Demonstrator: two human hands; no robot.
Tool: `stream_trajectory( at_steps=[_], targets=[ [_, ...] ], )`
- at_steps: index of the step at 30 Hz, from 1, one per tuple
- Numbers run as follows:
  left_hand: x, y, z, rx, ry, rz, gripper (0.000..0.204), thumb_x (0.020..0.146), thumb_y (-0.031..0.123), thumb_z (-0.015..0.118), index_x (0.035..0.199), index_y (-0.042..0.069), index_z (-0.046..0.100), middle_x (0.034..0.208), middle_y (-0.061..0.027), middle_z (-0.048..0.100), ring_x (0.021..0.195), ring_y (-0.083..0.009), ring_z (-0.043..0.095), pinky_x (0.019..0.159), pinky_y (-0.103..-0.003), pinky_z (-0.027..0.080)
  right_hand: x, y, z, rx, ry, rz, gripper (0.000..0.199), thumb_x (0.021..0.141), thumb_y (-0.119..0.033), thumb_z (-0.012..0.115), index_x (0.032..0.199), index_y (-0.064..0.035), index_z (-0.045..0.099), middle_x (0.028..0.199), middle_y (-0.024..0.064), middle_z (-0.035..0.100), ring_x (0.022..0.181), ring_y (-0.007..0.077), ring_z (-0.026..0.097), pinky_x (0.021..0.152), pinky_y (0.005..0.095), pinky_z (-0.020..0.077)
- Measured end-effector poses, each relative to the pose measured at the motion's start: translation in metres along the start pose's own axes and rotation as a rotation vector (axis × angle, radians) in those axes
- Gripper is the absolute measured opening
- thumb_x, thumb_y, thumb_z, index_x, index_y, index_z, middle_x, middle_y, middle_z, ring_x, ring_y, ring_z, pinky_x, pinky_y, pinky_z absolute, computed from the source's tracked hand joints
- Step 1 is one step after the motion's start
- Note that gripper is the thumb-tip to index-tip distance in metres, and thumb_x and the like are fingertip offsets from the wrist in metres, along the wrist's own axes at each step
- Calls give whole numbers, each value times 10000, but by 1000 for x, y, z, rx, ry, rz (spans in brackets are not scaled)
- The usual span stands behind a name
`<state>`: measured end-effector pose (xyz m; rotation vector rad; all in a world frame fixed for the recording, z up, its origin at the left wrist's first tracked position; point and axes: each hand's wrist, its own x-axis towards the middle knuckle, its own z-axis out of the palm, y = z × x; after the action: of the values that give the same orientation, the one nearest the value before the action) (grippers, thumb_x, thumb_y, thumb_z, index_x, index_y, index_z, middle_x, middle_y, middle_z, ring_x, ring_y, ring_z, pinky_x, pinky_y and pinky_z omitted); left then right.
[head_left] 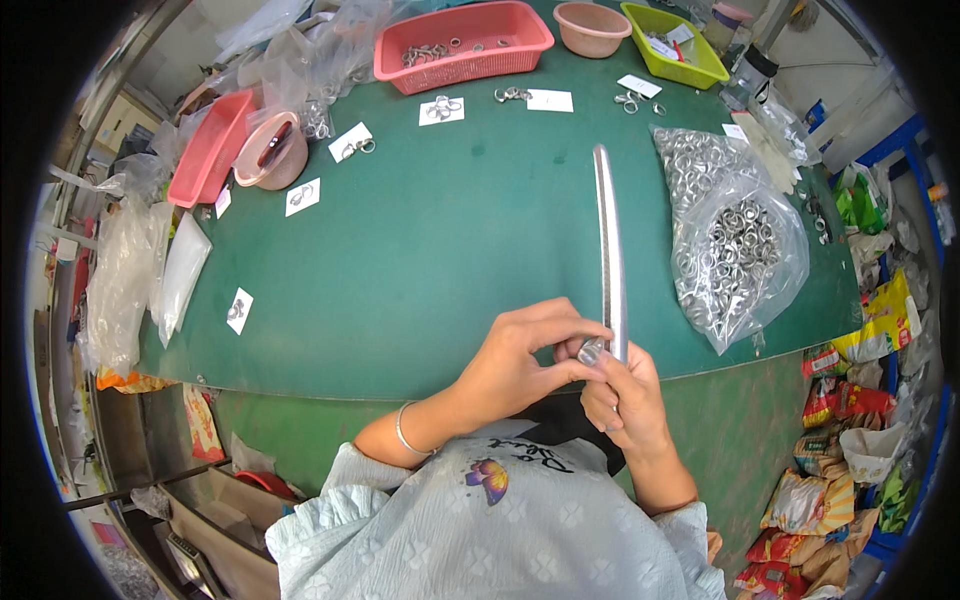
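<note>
Metal rod: a long shiny tapered rod (608, 250) stands almost upright from the fingers, its thin end pointing away over the green table (420, 260).
Right hand: the right hand (625, 400) is wrapped closed around the thick lower end of the rod and carries it.
Left hand: the left hand (520, 360) has thumb and fingertips pinched on a small metal ring (592, 350), just left of the rod and touching the right fingers.
Ring place: at the base of the rod, between both hands (if it already sits on the rod, I cannot tell).
Beyond the fingers: to the right, a clear bag of rings (740, 250); far ahead, a red basket (462, 42) with some rings, and white cards (350, 142) with rings on them.
Step, as I judge: a ring is being fitted or measured on the rod.
Next move needs: a steady rod and a light, straight push of the ring along it, without tilting.
</note>
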<state>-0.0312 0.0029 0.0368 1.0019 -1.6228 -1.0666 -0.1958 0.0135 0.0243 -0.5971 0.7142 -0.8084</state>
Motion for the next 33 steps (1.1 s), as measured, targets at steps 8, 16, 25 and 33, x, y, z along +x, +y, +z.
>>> stream_trajectory(
  at_steps=[8, 16, 25, 33],
  targets=[
    [10, -6, 5, -142, -45, 29, 364, 643, 45, 758, 999, 56, 683, 750, -45, 576, 672, -134, 521, 597, -261, 421, 1, -6, -13, 83, 20, -128, 155, 926, -143, 500, 1002, -9, 510, 499, -25, 385, 313, 40, 320, 292, 197, 284],
    [17, -3, 13, -173, -137, 61, 353, 667, -2, 728, 1011, 67, 682, 759, -48, 569, 679, -138, 524, 588, -260, 423, -5, -8, -14, 134, -36, -234, 197, 913, -151, 516, 991, 28, 486, 547, 17, 444, 315, 43, 353, 288, 186, 301],
    [19, 7, 13, -209, -163, 113, 321, 687, -21, 709, 992, 77, 690, 765, -33, 507, 673, -129, 502, 578, -254, 411, -12, -8, -14, 211, -96, -306, 188, 868, -100, 504, 928, 14, 368, 650, 123, 456, 278, 72, 346, 238, 201, 313],
    [20, 9, 12, -348, -215, 63, 270, 689, 17, 722, 956, 56, 699, 769, -32, 533, 675, -116, 490, 593, -251, 407, -17, -6, -13, 161, -106, -363, 217, 837, -90, 530, 914, -1, 347, 669, 144, 462, 273, 82, 355, 242, 206, 326]
  ],
)
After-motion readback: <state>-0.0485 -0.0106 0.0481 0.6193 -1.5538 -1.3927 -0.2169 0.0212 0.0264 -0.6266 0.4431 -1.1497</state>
